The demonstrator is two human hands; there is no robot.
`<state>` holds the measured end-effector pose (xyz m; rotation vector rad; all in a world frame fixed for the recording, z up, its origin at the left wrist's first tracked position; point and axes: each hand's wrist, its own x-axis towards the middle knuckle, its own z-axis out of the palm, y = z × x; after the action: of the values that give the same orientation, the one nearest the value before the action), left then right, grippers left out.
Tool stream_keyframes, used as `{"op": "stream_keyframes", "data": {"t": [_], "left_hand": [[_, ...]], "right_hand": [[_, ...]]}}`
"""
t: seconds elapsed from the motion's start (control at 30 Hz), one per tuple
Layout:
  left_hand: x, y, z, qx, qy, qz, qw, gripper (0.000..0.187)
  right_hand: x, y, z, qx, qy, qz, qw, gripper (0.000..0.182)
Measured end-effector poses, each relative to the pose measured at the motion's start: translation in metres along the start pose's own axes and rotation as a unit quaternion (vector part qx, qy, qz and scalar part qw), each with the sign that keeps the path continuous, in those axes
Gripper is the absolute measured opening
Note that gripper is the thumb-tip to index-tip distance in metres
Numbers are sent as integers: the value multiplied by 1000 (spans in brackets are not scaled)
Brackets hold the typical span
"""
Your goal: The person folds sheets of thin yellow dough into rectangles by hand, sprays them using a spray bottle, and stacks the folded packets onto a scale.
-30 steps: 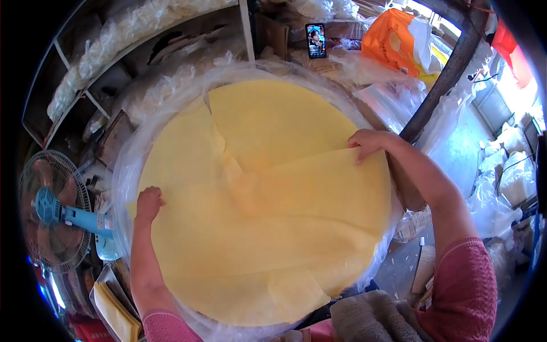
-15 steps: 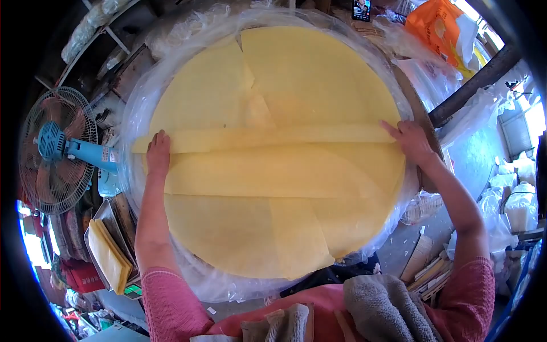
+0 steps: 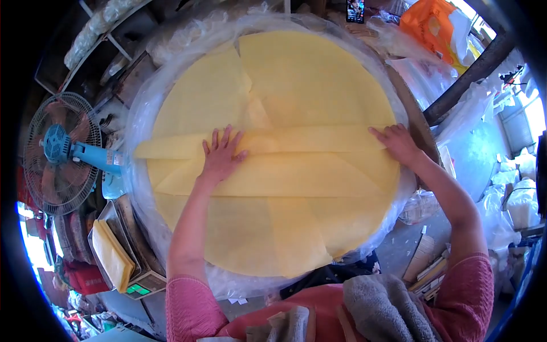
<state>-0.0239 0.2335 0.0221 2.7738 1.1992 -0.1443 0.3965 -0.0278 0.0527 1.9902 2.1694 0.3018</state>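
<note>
A large round layer of thin yellow sheets lies on clear plastic film on a round table. Across its middle runs a flat folded band of the same yellow sheet, with a wider fold beneath it on the near side. My left hand rests palm down on the band, left of centre, its fingers spread. At the band's right end my right hand touches the sheet, forefinger stretched to the left and the other fingers partly bent. A torn seam shows in the far half of the layer.
A blue fan stands at the left, close to the plastic film. Yellow folded sheets lie in a tray on a scale. Beyond the far edge are a phone and an orange bag. A dark post slants at the right.
My left hand has moved right from the band's left end and now lies flat on it with fingers spread. My right hand has shifted slightly left along the band.
</note>
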Motion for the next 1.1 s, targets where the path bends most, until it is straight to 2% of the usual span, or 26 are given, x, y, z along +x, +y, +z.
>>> {"op": "stream_keyframes", "data": {"t": [0.07,0.17,0.23,0.3,0.37,0.43,0.53,0.63,0.73,0.83,0.93,1.03,1.1], "left_hand": [[2,0,12,7,-2,-2,1000,64],[-1,5,13,16,-3,-9,1000,65],[1,4,15,22,1,-8,1000,66],[0,2,19,19,11,-2,1000,66],[-1,3,17,21,7,-6,1000,67],[2,7,14,25,-9,-13,1000,67],[0,7,17,24,13,-6,1000,67],[-1,8,19,30,25,-10,999,67],[-1,7,22,29,33,-4,999,68],[0,5,15,-18,8,-17,1000,73],[-39,42,3,-14,66,77,995,79],[-89,87,-6,4,-59,184,981,69],[-87,74,26,7,21,193,981,59]], "right_hand": [[5,-6,-24,34,-94,10,995,59],[37,-31,-71,44,-142,-36,988,58],[66,-61,-69,134,-36,-85,987,57],[99,-100,-48,140,44,-140,979,56],[130,-139,-21,134,37,-144,980,56],[146,-160,-16,183,-15,-105,977,54],[130,-147,17,179,15,-59,982,51],[89,-106,17,135,-11,58,989,50],[53,-69,21,122,1,110,986,48],[46,-55,12,137,-33,112,984,49],[50,-45,13,140,-18,90,986,50],[64,-36,4,144,-59,78,985,49],[71,-32,-14,141,-69,82,984,45]]}}
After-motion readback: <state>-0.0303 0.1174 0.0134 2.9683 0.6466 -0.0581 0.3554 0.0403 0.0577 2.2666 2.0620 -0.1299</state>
